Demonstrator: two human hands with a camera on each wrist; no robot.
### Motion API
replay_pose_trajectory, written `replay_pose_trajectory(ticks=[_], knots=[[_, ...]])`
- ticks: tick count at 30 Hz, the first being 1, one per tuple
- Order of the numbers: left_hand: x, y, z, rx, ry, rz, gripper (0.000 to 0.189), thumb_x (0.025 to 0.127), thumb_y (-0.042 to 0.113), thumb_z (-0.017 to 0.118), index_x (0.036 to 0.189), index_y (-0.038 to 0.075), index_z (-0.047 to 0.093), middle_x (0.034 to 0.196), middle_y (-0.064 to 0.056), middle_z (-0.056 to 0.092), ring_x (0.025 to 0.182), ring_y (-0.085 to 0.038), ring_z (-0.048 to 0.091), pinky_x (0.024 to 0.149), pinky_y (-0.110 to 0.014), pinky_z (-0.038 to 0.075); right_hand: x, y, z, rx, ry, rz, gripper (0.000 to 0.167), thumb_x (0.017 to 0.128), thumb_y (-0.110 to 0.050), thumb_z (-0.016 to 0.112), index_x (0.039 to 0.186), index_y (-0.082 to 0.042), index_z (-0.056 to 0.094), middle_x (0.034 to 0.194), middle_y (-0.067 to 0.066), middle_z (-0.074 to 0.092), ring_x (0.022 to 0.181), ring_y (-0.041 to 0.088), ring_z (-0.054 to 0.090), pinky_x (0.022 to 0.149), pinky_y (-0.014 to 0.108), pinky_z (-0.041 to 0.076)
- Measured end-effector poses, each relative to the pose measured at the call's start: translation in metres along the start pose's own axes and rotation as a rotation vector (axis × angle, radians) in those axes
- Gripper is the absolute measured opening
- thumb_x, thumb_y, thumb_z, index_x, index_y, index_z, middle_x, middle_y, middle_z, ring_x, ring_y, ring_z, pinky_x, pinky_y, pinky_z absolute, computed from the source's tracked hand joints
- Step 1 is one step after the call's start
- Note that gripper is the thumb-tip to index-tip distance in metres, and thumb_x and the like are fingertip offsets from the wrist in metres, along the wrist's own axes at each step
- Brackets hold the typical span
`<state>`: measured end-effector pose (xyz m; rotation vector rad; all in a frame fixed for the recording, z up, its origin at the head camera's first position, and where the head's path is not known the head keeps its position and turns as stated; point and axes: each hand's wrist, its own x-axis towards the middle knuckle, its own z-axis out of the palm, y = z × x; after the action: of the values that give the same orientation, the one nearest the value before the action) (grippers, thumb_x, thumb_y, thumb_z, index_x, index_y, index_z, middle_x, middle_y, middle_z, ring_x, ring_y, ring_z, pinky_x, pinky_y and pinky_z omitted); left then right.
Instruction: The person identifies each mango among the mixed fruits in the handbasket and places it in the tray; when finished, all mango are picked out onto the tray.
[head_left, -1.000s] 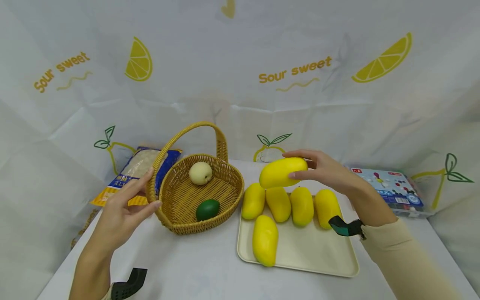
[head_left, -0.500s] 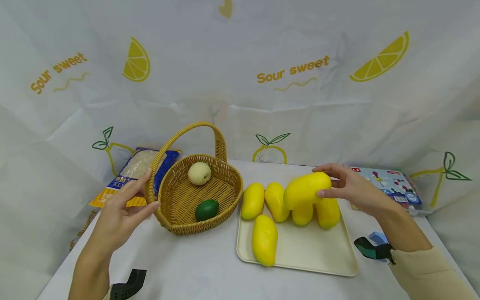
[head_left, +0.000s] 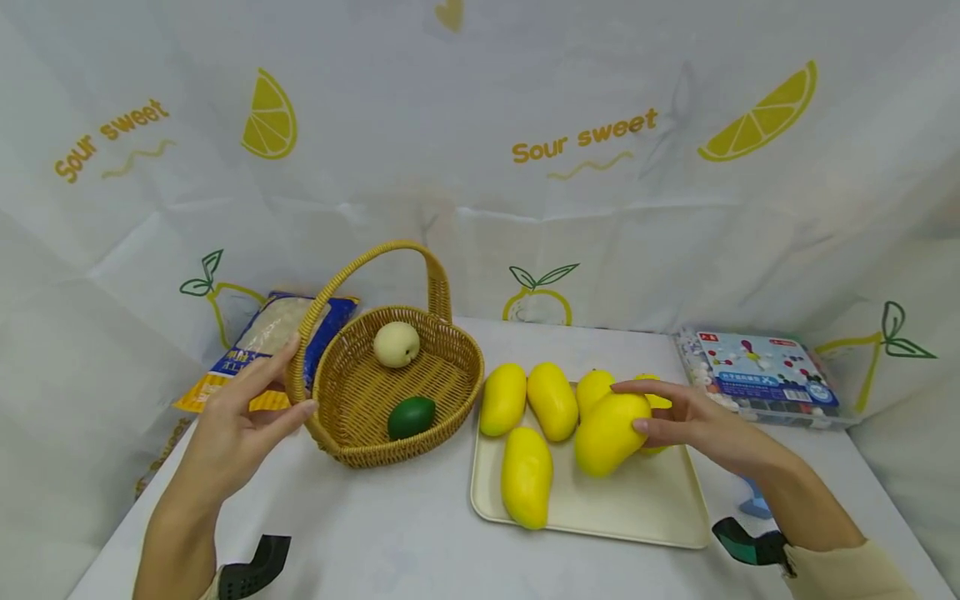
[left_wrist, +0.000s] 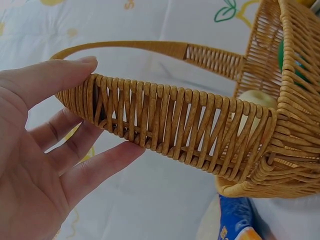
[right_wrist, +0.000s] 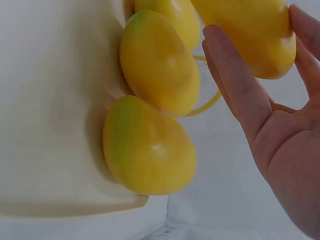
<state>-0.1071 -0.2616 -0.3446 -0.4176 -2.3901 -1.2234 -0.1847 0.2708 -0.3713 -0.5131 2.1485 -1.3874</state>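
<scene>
My left hand holds the side of the handle of a wicker basket, with thumb and fingers on opposite faces of the handle. In the basket lie a pale round pear and a dark green avocado. On the right, my right hand grips a yellow mango between thumb and fingers, over a cream tray. Several more mangoes rest on the tray, including one at the front left. The held mango partly hides two in the back row; the right wrist view shows them side by side.
Behind the basket leans a blue and yellow bag of grain. A clear plastic box with a printed lid stands at the back right. Close to my right forearm is a small blue object. A printed white cloth hangs behind the table.
My right hand has carried the mango rightward, then lowered it toward the tray, tilting it more upright. My left hand stays on the basket handle.
</scene>
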Motion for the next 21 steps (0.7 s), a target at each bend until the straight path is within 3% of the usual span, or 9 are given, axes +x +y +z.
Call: replay_pose_trajectory(ticks=[5,8,12,15,17,19,21], knots=[[0.0,0.0,0.0,-0.013,0.002,0.006,0.082,0.082,-0.017,0.074,0.153,0.015,0.049,0.107,0.01,0.06,0.094,-0.001,0.056,0.075,-0.01,0.061,0.0,0.004,0.007,0.02,-0.015,-0.011,0.044,0.107,-0.019,0.052,0.151,-0.011,0.05,0.164,0.027,0.019,0.116,0.002,0.063,0.093,0.042,0.064],[0.0,0.0,0.0,-0.02,0.002,0.011,0.082,0.081,-0.018,0.074,0.152,0.014,0.049,0.109,0.012,0.06,0.094,-0.001,0.055,0.075,-0.01,0.061,-0.001,0.003,0.012,-0.03,0.035,0.038,0.048,0.103,-0.024,0.059,0.149,-0.014,0.051,0.164,0.025,0.023,0.126,0.019,0.06,0.093,0.04,0.064],[-0.001,0.001,0.001,-0.018,-0.002,0.003,0.081,0.082,-0.016,0.074,0.153,0.015,0.048,0.109,0.016,0.059,0.094,-0.002,0.055,0.074,-0.011,0.061,0.0,0.002,0.02,-0.157,0.082,0.056,0.052,0.096,-0.029,0.07,0.144,-0.02,0.054,0.159,0.019,0.036,0.137,0.037,0.046,0.108,0.058,0.053],[-0.001,0.0,0.001,-0.017,-0.004,0.0,0.082,0.083,-0.016,0.073,0.153,0.016,0.048,0.11,0.016,0.059,0.095,-0.002,0.054,0.074,-0.011,0.061,0.0,0.005,0.026,-0.204,0.081,0.002,0.05,0.094,-0.029,0.073,0.141,-0.022,0.056,0.154,0.015,0.044,0.138,0.012,0.042,0.113,0.075,0.038],[-0.001,0.0,0.001,-0.016,-0.003,0.002,0.082,0.083,-0.016,0.073,0.153,0.016,0.048,0.112,0.016,0.059,0.095,-0.002,0.055,0.074,-0.011,0.061,0.0,0.007,0.029,-0.212,0.07,-0.028,0.051,0.094,-0.027,0.073,0.142,-0.022,0.056,0.154,0.013,0.046,0.132,-0.004,0.041,0.113,0.077,0.035],[0.0,0.0,0.001,-0.015,-0.002,0.004,0.081,0.083,-0.016,0.073,0.153,0.016,0.048,0.112,0.016,0.059,0.095,-0.001,0.055,0.075,-0.01,0.061,0.0,0.009,0.033,-0.215,0.056,-0.045,0.054,0.095,-0.026,0.073,0.145,-0.023,0.054,0.156,0.013,0.046,0.135,-0.003,0.042,0.113,0.078,0.034],[0.0,0.0,0.001,-0.015,-0.001,0.006,0.081,0.082,-0.017,0.073,0.153,0.015,0.048,0.112,0.015,0.059,0.095,-0.001,0.055,0.075,-0.01,0.061,0.0,0.011,0.036,-0.22,0.038,-0.041,0.057,0.095,-0.027,0.073,0.148,-0.024,0.053,0.158,0.014,0.044,0.142,0.013,0.042,0.113,0.077,0.035]])
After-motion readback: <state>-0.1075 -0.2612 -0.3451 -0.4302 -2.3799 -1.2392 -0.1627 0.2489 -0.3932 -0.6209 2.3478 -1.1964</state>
